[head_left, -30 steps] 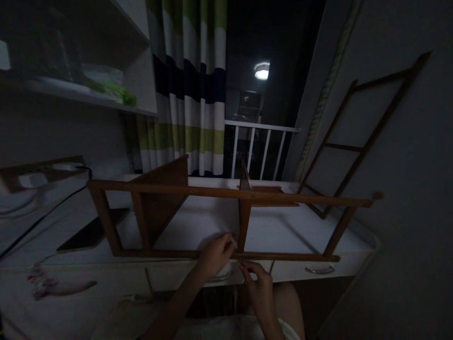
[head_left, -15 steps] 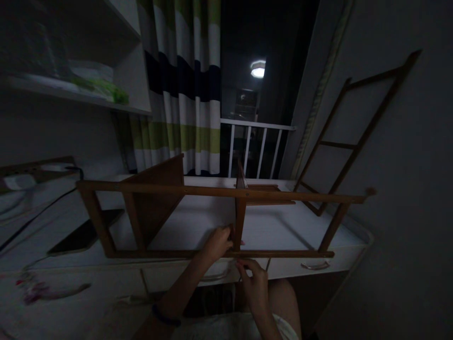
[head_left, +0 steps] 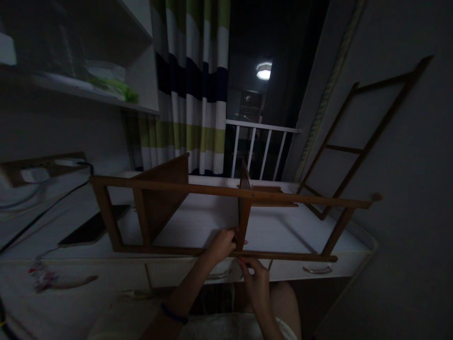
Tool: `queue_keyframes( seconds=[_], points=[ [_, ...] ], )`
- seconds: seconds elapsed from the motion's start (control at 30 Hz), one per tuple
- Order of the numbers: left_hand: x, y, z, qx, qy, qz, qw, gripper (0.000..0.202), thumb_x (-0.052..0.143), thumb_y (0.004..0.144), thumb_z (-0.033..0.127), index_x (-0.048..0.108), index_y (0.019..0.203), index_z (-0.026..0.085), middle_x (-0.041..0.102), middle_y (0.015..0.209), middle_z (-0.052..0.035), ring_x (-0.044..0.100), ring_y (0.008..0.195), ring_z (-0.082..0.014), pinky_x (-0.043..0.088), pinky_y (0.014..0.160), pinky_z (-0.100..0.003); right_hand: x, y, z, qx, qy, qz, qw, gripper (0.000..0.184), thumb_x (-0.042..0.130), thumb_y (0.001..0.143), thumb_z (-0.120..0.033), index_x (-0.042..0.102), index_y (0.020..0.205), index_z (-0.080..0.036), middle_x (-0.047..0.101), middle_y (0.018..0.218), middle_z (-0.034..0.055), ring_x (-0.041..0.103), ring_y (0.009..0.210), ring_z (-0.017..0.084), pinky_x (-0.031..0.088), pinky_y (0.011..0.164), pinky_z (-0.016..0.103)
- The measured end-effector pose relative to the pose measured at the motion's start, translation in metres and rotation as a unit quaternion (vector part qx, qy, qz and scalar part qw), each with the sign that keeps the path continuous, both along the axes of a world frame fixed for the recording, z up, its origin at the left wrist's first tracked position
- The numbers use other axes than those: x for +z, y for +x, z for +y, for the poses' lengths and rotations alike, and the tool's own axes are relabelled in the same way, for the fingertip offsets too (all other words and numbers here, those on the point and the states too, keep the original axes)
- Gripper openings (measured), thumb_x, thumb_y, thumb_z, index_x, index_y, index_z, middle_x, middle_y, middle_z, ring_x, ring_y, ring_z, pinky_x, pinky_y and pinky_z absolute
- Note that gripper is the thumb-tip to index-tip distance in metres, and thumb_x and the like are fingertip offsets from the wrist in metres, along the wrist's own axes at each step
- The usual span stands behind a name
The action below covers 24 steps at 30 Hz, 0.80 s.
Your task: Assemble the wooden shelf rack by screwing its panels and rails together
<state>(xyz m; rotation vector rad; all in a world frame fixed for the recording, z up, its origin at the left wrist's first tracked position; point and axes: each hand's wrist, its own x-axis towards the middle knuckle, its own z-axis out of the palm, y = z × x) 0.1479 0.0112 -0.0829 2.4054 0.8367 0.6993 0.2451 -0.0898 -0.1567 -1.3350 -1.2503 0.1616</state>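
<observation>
A brown wooden frame (head_left: pixel 226 191) with upright posts and shelf boards lies on its side on a white desk (head_left: pixel 198 222). My left hand (head_left: pixel 222 244) is closed round the foot of the middle post, where it meets the lower rail (head_left: pixel 283 256). My right hand (head_left: pixel 255 278) sits just below that rail with its fingertips pinched together against the joint; what they hold is too small and dark to name.
A second ladder-like wooden frame (head_left: pixel 357 141) leans on the right wall. A dark flat tablet (head_left: pixel 90 229) lies on the desk at left, with cables and a socket strip (head_left: pixel 35 172) behind. Striped curtain (head_left: pixel 191 85), white railing (head_left: pixel 262 146) and wall shelf (head_left: pixel 78 85) stand beyond. Desk drawers have handles (head_left: pixel 316 270).
My left hand has closed onto the base of the middle post, and my right hand stays pinched under the rail. The view shifted slightly.
</observation>
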Motion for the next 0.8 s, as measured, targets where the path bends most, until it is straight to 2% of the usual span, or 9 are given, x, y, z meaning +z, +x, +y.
queue_keyframes(
  seconds=[0.43,0.63,0.8],
  points=[
    [-0.009,-0.002,0.004,-0.020,-0.026,-0.014,0.999,0.015,0.052,0.076,0.018,0.066,0.081,0.017,0.069,0.084,-0.0035,0.062,0.073,-0.0143,0.043,0.064,-0.019,-0.001,-0.002,0.002,-0.026,-0.009,0.015,1.000,0.020,0.054,0.078,-0.035,0.064,0.074,-0.018,0.067,0.071,0.0039,0.062,0.066,0.018,0.048,0.057,0.024],
    [-0.014,-0.001,0.006,-0.019,-0.029,-0.008,0.999,0.022,0.050,0.074,0.010,0.066,0.085,0.018,0.069,0.089,-0.0033,0.062,0.078,-0.0143,0.044,0.067,-0.020,-0.003,-0.003,0.003,-0.037,-0.007,0.014,0.999,0.024,0.053,0.078,-0.039,0.064,0.075,-0.018,0.066,0.070,0.0043,0.062,0.063,0.018,0.047,0.054,0.025],
    [-0.015,-0.002,0.007,-0.018,-0.022,-0.004,1.000,0.022,0.050,0.075,0.014,0.066,0.089,0.019,0.069,0.086,-0.0035,0.062,0.079,-0.0154,0.044,0.066,-0.020,-0.005,-0.003,0.003,-0.048,-0.007,0.013,0.999,0.022,0.054,0.077,-0.039,0.062,0.073,-0.019,0.065,0.069,0.0033,0.061,0.062,0.017,0.046,0.056,0.025]
  ],
)
